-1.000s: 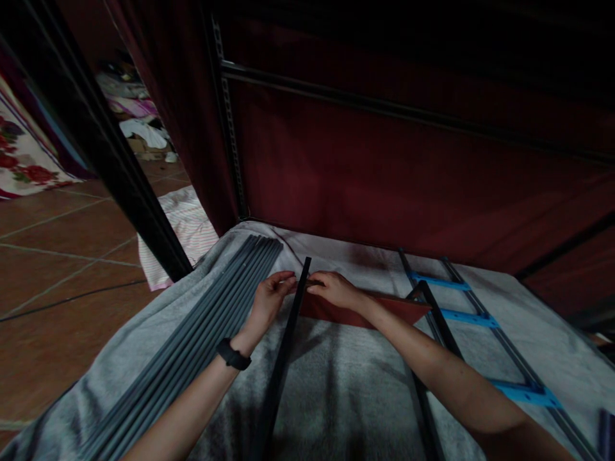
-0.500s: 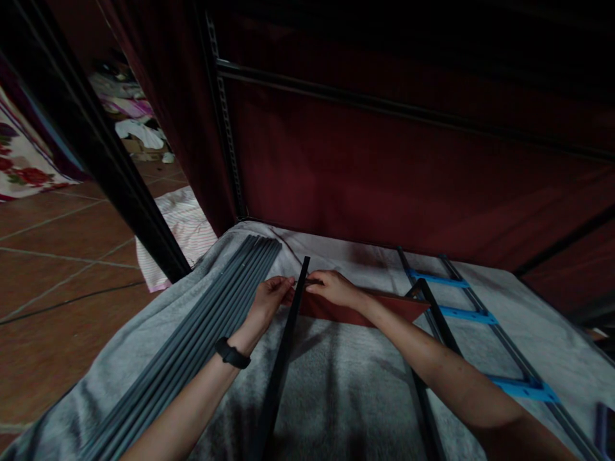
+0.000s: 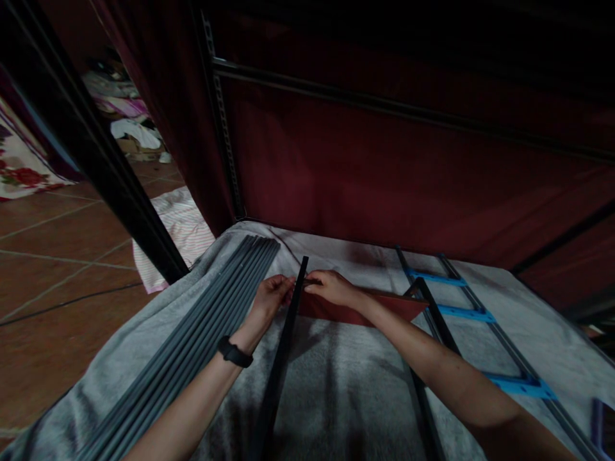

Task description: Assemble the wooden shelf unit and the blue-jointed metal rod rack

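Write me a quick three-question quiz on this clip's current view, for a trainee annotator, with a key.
1. True or false: the grey rods lie to the right of the blue crosspieces.

2. Which wrist wears the dark band?
A) left
B) right
C) both

3. Fill the gap: the left hand and the right hand are on either side of the black bar, close to its ____ end (near or far, as the wearer sees it).

Key
1. False: the rods are on the left, the crosspieces on the right.
2. A
3. far
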{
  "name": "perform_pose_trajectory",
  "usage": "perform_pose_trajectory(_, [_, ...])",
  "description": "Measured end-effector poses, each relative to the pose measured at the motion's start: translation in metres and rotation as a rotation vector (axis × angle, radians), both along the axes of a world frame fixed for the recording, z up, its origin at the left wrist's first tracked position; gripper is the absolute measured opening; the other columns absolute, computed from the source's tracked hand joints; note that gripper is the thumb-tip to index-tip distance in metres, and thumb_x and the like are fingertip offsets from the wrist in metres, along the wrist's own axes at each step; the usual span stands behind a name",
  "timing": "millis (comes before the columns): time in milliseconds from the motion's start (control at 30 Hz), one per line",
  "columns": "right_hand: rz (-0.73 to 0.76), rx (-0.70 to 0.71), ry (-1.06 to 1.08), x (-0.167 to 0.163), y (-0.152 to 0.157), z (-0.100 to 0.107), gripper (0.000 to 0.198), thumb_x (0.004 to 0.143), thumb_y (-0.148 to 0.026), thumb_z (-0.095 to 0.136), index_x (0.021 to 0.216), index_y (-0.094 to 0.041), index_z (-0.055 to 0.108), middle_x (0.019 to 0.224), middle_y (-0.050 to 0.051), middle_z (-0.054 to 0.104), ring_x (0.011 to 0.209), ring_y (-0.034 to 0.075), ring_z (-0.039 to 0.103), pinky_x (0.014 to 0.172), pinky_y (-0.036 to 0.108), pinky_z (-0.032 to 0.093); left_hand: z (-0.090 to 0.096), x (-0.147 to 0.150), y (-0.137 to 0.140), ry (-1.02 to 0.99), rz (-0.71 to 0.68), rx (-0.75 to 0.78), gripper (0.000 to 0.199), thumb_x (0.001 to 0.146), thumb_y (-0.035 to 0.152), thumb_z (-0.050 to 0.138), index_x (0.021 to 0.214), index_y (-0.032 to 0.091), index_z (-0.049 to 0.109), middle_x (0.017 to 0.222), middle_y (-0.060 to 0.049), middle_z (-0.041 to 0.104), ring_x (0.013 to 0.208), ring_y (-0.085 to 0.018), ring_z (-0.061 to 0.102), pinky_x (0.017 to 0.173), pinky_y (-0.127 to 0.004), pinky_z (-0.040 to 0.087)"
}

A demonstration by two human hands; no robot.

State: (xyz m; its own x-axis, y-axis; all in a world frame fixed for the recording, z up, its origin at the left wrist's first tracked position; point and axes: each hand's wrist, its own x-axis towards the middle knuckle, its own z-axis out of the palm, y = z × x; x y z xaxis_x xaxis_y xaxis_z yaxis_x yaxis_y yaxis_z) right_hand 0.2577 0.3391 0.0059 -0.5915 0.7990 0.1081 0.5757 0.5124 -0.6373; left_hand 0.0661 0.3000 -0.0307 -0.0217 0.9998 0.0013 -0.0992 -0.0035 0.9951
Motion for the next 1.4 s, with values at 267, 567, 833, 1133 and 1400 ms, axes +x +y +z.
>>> perform_pose_trajectory(267, [0.008,-0.017,0.012,-0.0002,-0.0001,0.0014,0.022,0.088,-0.024,0.062,0.106,-0.018,0.073,0.104,0.007,0.075,0.093,0.020,0.068,0.082,0.029,0.048,0.0028,-0.0001,-0.0033,-0.080,-0.059,-0.025,0.037,0.076,0.052,0.069,0.082,0.016,0.066,0.071,-0.002,0.065,0.063,-0.013,0.057,0.059,-0.023,0.043])
perform_pose_trajectory(567, [0.010,-0.011,-0.004,-0.0005,-0.0012,0.0036,0.023,0.088,-0.023,0.062,0.108,-0.019,0.072,0.105,0.005,0.075,0.094,0.020,0.069,0.084,0.029,0.049,0.0012,0.0001,-0.0014,-0.133,-0.022,0.015,0.036,0.070,0.046,0.077,0.090,0.017,0.068,0.081,-0.003,0.069,0.070,-0.014,0.061,0.067,-0.026,0.047])
perform_pose_trajectory(833, [0.011,0.002,-0.012,-0.0007,-0.0022,0.0053,0.023,0.088,-0.024,0.062,0.108,-0.019,0.072,0.106,0.006,0.075,0.094,0.020,0.069,0.082,0.029,0.049,0.0017,-0.0024,-0.0010,-0.035,-0.030,0.072,0.030,0.069,0.038,0.076,0.088,0.016,0.070,0.078,-0.002,0.068,0.071,-0.014,0.059,0.068,-0.025,0.045])
perform_pose_trajectory(1133, [-0.002,0.001,-0.017,-0.0009,-0.0016,0.0042,0.023,0.088,-0.025,0.063,0.107,-0.019,0.073,0.107,0.007,0.075,0.096,0.020,0.069,0.083,0.029,0.049,0.0021,0.0006,-0.0007,-0.028,-0.005,0.078,0.026,0.069,0.039,0.077,0.077,0.016,0.067,0.066,0.001,0.061,0.061,-0.010,0.052,0.061,-0.023,0.041])
perform_pose_trajectory(1400, [-0.013,-0.013,-0.016,-0.0010,-0.0012,0.0034,0.022,0.087,-0.024,0.063,0.106,-0.019,0.072,0.105,0.006,0.075,0.094,0.019,0.068,0.082,0.028,0.048,0.0009,0.0000,-0.0032,-0.039,-0.031,-0.004,0.034,0.070,0.050,0.074,0.071,0.016,0.065,0.064,0.000,0.059,0.059,-0.011,0.050,0.058,-0.024,0.040])
